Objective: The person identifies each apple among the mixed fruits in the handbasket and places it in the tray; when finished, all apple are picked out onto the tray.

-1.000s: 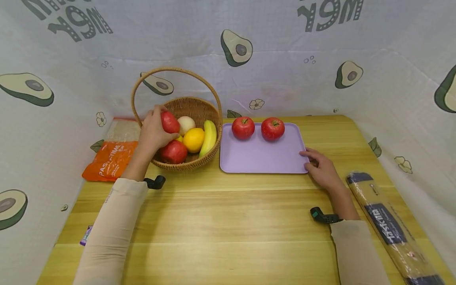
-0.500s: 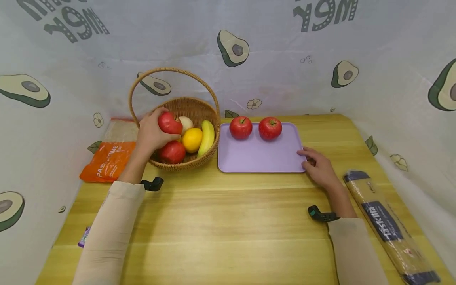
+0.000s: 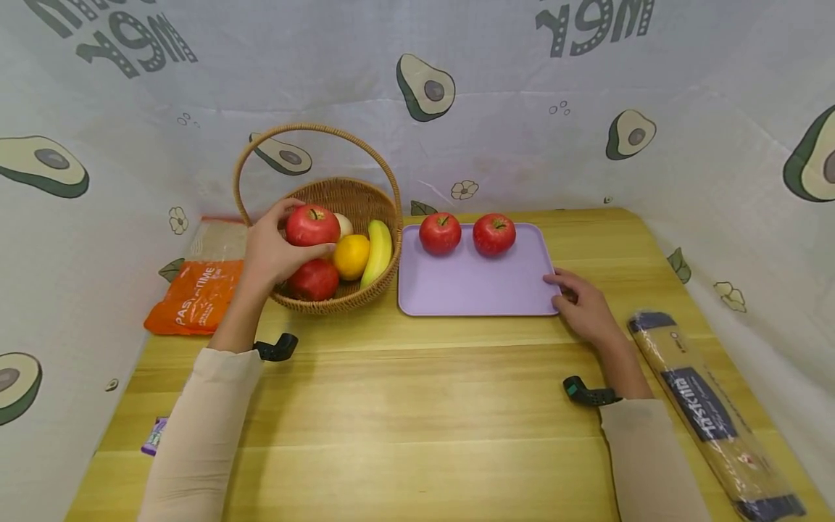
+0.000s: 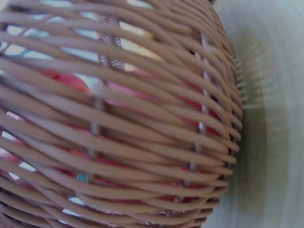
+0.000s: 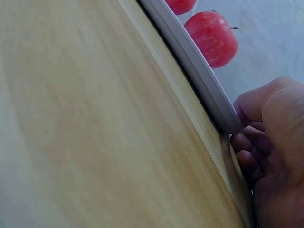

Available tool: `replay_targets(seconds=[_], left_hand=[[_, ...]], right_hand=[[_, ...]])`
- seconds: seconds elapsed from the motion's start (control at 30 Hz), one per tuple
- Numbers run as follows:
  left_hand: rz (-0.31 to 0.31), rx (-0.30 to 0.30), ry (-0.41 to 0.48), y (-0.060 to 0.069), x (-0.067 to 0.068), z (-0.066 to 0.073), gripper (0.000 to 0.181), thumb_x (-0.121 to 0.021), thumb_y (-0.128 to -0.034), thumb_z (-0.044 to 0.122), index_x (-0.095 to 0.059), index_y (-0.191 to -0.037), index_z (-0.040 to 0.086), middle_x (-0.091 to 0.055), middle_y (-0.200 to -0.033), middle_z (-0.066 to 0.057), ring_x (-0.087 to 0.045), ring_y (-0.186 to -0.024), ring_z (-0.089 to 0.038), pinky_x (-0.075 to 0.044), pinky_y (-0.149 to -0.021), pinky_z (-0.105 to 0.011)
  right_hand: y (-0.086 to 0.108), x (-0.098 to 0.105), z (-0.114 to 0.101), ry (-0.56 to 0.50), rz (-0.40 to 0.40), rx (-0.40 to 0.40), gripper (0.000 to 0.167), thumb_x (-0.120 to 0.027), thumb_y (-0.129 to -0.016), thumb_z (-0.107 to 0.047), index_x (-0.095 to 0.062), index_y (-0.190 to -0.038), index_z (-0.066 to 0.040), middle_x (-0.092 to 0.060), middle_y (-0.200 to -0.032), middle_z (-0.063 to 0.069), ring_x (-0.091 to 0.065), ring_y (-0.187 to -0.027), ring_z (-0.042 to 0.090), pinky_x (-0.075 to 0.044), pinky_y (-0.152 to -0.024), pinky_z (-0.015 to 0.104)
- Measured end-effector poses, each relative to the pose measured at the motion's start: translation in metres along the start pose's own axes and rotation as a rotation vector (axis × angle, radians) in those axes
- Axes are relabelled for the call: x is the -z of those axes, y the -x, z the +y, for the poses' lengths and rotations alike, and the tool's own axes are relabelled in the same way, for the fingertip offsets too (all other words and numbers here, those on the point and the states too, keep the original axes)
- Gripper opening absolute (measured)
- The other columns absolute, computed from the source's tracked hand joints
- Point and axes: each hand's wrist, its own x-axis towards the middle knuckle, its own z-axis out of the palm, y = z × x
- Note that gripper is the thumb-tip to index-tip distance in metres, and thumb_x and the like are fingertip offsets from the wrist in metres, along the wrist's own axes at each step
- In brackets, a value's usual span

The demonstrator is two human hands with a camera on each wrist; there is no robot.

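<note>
My left hand [image 3: 270,250] grips a red apple [image 3: 313,226] over the left side of the wicker basket [image 3: 346,190]. Under it in the basket lies a red fruit [image 3: 314,280]. Beside them are a yellow lemon-like fruit [image 3: 351,258], a banana [image 3: 377,254] and a pale round fruit [image 3: 344,225], partly hidden. Basket weave [image 4: 142,109] fills most of the left wrist view, hiding that hand. My right hand [image 3: 583,307] pinches the right edge of a lilac tray [image 3: 476,286], thumb on the rim [image 5: 223,111]. Two red apples, one left [image 3: 440,233] and one right [image 3: 493,235], sit along its back.
An orange pasta bag [image 3: 198,293] lies left of the basket, partly behind the left arm. A long packet of noodles or spaghetti [image 3: 698,402] lies along the table's right side. A small purple wrapper [image 3: 154,437] is near the left edge. The basket's tall handle [image 3: 320,127] arches overhead.
The apple in my left hand has turned so its stem faces up, and it has risen slightly. My right hand keeps hold of the tray edge.
</note>
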Motion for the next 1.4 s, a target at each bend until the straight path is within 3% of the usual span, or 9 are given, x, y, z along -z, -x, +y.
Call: replay_targets(seconds=[0.23, 0.5, 0.77, 0.93, 1.07, 1.27, 1.4], left_hand=[[-0.009, -0.019, 0.082, 0.012, -0.006, 0.014, 0.088, -0.093, -0.0674, 0.054, -0.054, -0.141, 0.026, -0.058, -0.143, -0.003, -0.06, -0.121, -0.025, -0.054, -0.1, -0.053], [-0.032, -0.088, 0.249, 0.02, -0.022, 0.03, 0.074, -0.094, -0.0718, 0.039, -0.059, -0.136, 0.025, -0.06, -0.136, -0.002, -0.064, -0.115, -0.022, -0.057, -0.098, -0.046], [-0.107, -0.132, 0.467, 0.026, -0.047, 0.052, 0.071, -0.094, -0.0724, 0.025, -0.06, -0.135, 0.022, -0.06, -0.135, -0.003, -0.063, -0.119, -0.02, -0.058, -0.099, -0.044], [-0.171, -0.163, 0.554, 0.028, -0.069, 0.069, 0.071, -0.093, -0.0741, 0.023, -0.059, -0.136, 0.022, -0.058, -0.138, -0.001, -0.059, -0.125, -0.021, -0.057, -0.1, -0.044], [-0.222, -0.174, 0.559, 0.032, -0.088, 0.078, 0.073, -0.093, -0.0744, 0.025, -0.058, -0.138, 0.025, -0.06, -0.138, 0.002, -0.059, -0.125, -0.02, -0.058, -0.099, -0.043], [-0.303, -0.197, 0.473, 0.037, -0.115, 0.088, 0.078, -0.093, -0.0756, 0.032, -0.053, -0.143, 0.026, -0.059, -0.14, 0.003, -0.062, -0.123, -0.019, -0.058, -0.099, -0.041], [-0.314, -0.186, 0.416, 0.039, -0.132, 0.091, 0.084, -0.09, -0.0778, 0.034, -0.049, -0.149, 0.02, -0.057, -0.145, -0.001, -0.062, -0.126, -0.024, -0.057, -0.1, -0.042]], right_hand=[[-0.001, 0.001, 0.001, -0.002, 0.008, 0.005, 0.044, -0.051, -0.103, -0.01, -0.055, -0.146, -0.002, -0.036, -0.163, 0.023, -0.046, -0.136, 0.047, -0.039, -0.11, 0.065], [-0.003, 0.002, 0.002, -0.006, 0.005, 0.016, 0.044, -0.051, -0.103, -0.011, -0.055, -0.146, -0.002, -0.036, -0.163, 0.022, -0.046, -0.138, 0.048, -0.039, -0.11, 0.065], [-0.004, 0.003, 0.0, -0.012, 0.0, 0.014, 0.043, -0.051, -0.103, -0.01, -0.055, -0.146, -0.002, -0.036, -0.164, 0.022, -0.046, -0.138, 0.048, -0.04, -0.11, 0.065], [-0.004, 0.004, -0.003, -0.014, 0.001, 0.017, 0.044, -0.051, -0.103, -0.009, -0.055, -0.146, -0.001, -0.036, -0.164, 0.023, -0.044, -0.14, 0.05, -0.039, -0.111, 0.066], [-0.004, 0.003, -0.004, -0.016, -0.004, 0.013, 0.044, -0.051, -0.103, -0.01, -0.055, -0.146, -0.001, -0.035, -0.164, 0.023, -0.043, -0.141, 0.05, -0.038, -0.112, 0.066], [-0.001, 0.0, -0.002, -0.013, -0.009, 0.011, 0.044, -0.051, -0.103, -0.01, -0.055, -0.146, -0.001, -0.035, -0.164, 0.023, -0.045, -0.139, 0.05, -0.039, -0.111, 0.066], [-0.001, 0.0, -0.003, -0.018, -0.01, 0.011, 0.044, -0.051, -0.103, -0.01, -0.055, -0.146, -0.001, -0.035, -0.164, 0.023, -0.044, -0.14, 0.05, -0.039, -0.111, 0.066]])
